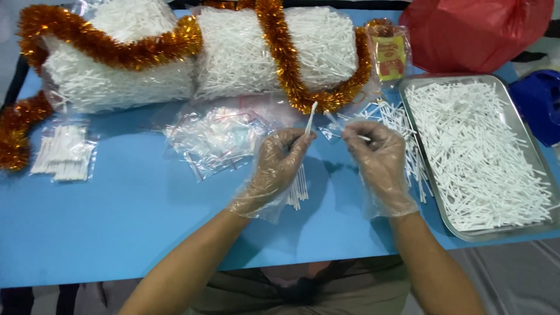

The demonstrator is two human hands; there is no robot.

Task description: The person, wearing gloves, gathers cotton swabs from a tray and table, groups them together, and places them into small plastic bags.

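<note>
Gloved in thin, crinkly clear plastic, my left hand [279,162] is closed around a bundle of slim white sticks [298,188], whose ends poke out below my palm; one stick [311,118] stands up from my fingertips. My right hand [378,158], in the same loose glove, pinches another white stick [363,137] between thumb and fingers, just beside the left. Both hover over the smooth blue tabletop [128,221]. Near my right wrist a loose scatter of sticks [402,131] lies against a shiny rectangular metal tray [466,234] heaped with more. Small clear zip bags [213,140], glossy and wrinkled, lie before my left hand. Behind them sit two bulging clear sacks of sticks [245,55], draped with bristly orange-gold tinsel [283,49]. Filled little packets [64,153] rest far left.
</note>
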